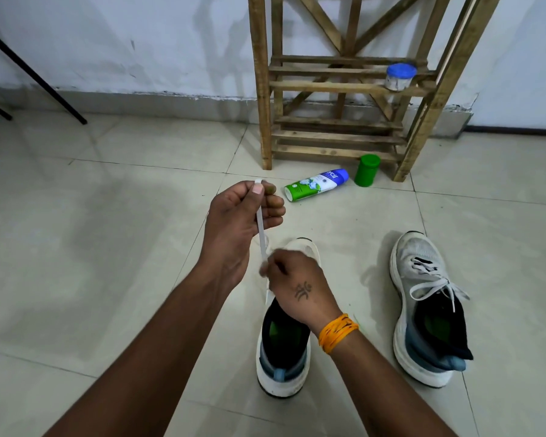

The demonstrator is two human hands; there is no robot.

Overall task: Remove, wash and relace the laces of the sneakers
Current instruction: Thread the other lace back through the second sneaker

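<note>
Your two forearms reach in from the bottom edge and meet over the near sneaker [282, 351], which stands upright on the tiled floor [108, 247] with its toe pointing away from you and its dark opening facing up. Around your right wrist sits an orange thread band [338, 332].

Your left hand [240, 222] is raised above the toe, fingers curled, pinching the white lace [260, 228] near its tip between thumb and fingers. From there the lace runs straight down to your right hand [297, 285], which hovers over the sneaker's tongue area with its fingers curled around the lower part of the same lace; that hand is a little blurred, so exactly how the fingertips sit on it is unclear.

To your right, apart from the first, the second sneaker [426, 307] lies on the floor with its lace threaded and loosely tied, ends spilling over the side.

Farther off, a white, green and blue bottle [317, 184] lies on its side beside an upright green container [367, 170], both just in front of a wooden rack [338, 89] against the wall. A blue-lidded jar [399, 77] rests on one of the rack's slats.
</note>
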